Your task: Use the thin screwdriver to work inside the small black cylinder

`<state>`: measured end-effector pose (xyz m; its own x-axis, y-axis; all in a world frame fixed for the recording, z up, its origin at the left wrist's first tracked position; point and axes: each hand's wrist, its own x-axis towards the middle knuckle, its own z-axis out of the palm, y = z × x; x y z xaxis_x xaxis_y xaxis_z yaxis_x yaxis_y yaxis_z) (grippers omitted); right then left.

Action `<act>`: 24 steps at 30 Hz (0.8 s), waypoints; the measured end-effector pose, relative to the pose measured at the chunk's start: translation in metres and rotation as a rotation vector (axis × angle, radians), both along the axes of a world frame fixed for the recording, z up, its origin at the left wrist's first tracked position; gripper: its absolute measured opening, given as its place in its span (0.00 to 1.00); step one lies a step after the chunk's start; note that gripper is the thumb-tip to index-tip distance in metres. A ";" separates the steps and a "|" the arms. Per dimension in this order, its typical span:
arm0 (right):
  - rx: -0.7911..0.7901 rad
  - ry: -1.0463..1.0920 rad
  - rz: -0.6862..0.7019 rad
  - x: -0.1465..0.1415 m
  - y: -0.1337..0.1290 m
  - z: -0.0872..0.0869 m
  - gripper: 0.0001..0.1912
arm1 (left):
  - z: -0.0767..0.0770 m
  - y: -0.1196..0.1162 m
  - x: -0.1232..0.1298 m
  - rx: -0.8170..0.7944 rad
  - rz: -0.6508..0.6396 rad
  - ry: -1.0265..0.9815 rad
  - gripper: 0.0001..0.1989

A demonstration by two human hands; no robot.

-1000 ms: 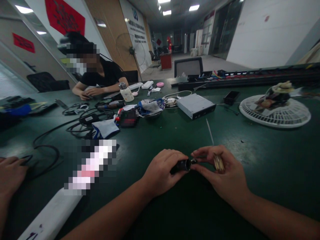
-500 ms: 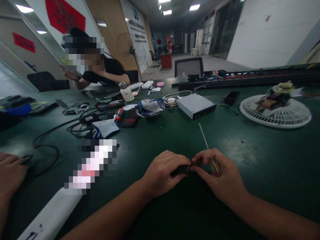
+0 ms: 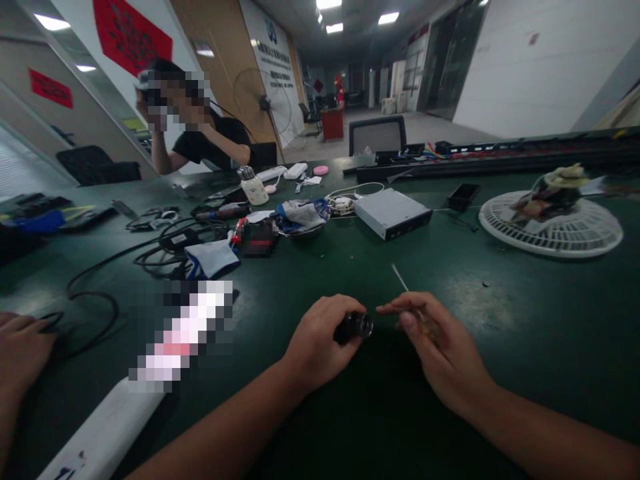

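Note:
My left hand (image 3: 320,343) is wrapped round a short black cylinder (image 3: 361,325), whose round, ringed end points to the right. Most of its body is hidden under my fingers and palm. Just right of that end is my right hand (image 3: 440,340), forefinger stretched out and thumb raised, apart from the cylinder. A screwdriver (image 3: 399,276) is held in my right palm; its thin shaft slants up and away past the fingers, while the amber handle is partly covered. Both hands are just above the dark green table (image 3: 320,273).
A grey disc drive (image 3: 393,210) lies beyond my hands, with a white fan grille (image 3: 553,227) to its right. Cables, a cloth (image 3: 213,259) and a bottle (image 3: 251,185) fill the left. Another person's hand (image 3: 25,350) rests at the left edge; a person (image 3: 215,140) sits opposite.
My right fingers have come away from the cylinder's end. The cylinder has turned so its ringed end shows, and the screwdriver has tilted in my right hand. The person opposite has raised a hand.

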<state>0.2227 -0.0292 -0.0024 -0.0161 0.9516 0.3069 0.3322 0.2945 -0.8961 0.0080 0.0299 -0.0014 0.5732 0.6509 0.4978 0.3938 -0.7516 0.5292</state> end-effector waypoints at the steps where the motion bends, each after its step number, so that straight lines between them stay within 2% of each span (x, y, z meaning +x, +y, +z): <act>1: 0.041 0.038 0.010 0.001 -0.001 -0.001 0.10 | 0.000 0.001 0.000 -0.010 0.051 -0.009 0.18; 5: 0.270 0.112 0.138 0.006 -0.005 0.001 0.12 | 0.000 0.004 0.000 -0.042 0.197 -0.043 0.17; 7: 0.305 0.107 0.204 0.006 -0.005 0.003 0.11 | 0.000 0.004 0.000 -0.054 0.211 -0.057 0.16; 12: 0.235 0.033 0.225 0.002 -0.002 0.006 0.10 | 0.001 0.003 0.001 -0.012 0.111 -0.070 0.15; 16: 0.198 -0.037 0.210 0.001 -0.001 0.007 0.08 | 0.001 0.003 0.001 0.014 0.111 -0.065 0.15; 20: 0.181 -0.009 0.274 0.001 -0.002 0.008 0.10 | 0.001 0.003 0.001 0.013 0.093 -0.068 0.15; 24: 0.148 -0.034 0.195 0.001 -0.002 0.008 0.08 | 0.001 0.003 0.001 0.005 0.077 -0.046 0.15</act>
<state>0.2233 -0.0308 0.0052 -0.2078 0.8744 0.4385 0.2851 0.4829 -0.8279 0.0088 0.0326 -0.0006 0.4978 0.6893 0.5263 0.4257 -0.7229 0.5442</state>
